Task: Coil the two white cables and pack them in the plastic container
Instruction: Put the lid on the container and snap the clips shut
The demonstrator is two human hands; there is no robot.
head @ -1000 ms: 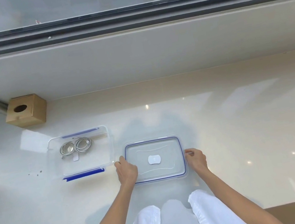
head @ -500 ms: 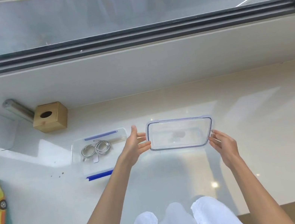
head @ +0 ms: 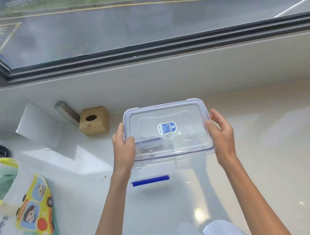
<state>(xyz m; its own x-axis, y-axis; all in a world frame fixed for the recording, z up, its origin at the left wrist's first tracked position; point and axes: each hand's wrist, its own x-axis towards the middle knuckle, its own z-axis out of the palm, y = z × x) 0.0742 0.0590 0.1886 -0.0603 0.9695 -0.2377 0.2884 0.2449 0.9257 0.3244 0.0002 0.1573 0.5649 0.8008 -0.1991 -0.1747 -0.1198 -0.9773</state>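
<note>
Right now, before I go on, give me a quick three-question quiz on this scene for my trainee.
1. True or false: the clear lid is held by the left hand alone.
2. What stands by the wall, just left of the lid? A) a wooden block with a round hole; B) a mug; C) a roll of tape.
3. Fill in: the label in the middle of the lid is coloured ____.

Key:
1. False: the right hand holds the other end.
2. A.
3. Blue.
</note>
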